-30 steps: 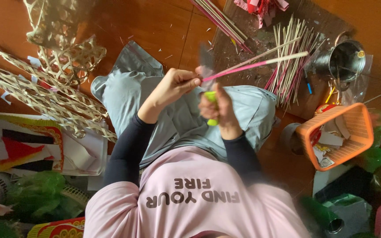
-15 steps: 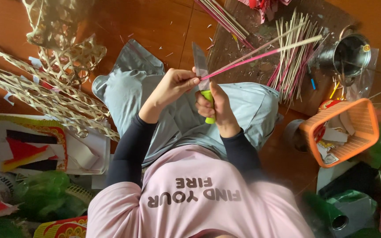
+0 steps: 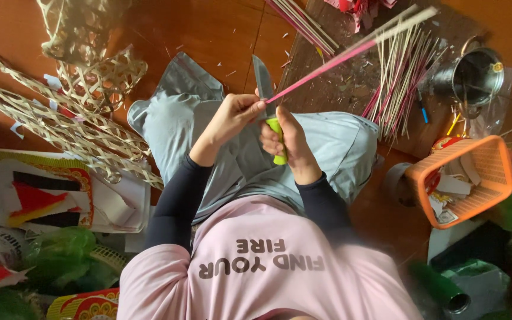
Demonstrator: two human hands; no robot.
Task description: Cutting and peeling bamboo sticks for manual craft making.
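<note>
My left hand (image 3: 234,116) pinches the near end of a long thin stick (image 3: 351,52), pink along most of its length and pale at the far tip. The stick slants up to the right over the floor. My right hand (image 3: 290,142) is closed on the green handle of a knife (image 3: 264,86). Its grey blade points away from me and lies against the stick next to my left fingers. Both hands are held together above my lap in grey trousers (image 3: 179,127).
A spread of thin pale and pink sticks (image 3: 401,77) lies on a dark mat ahead right, beside a metal pot (image 3: 475,74). An orange plastic basket (image 3: 496,178) holds scraps at right. Woven bamboo frames (image 3: 84,83) and coloured paper (image 3: 37,189) lie left.
My hands have shifted slightly and the knife has turned so its blade now stands out clearly beside the stick. The stick's far end has swung a little higher.
</note>
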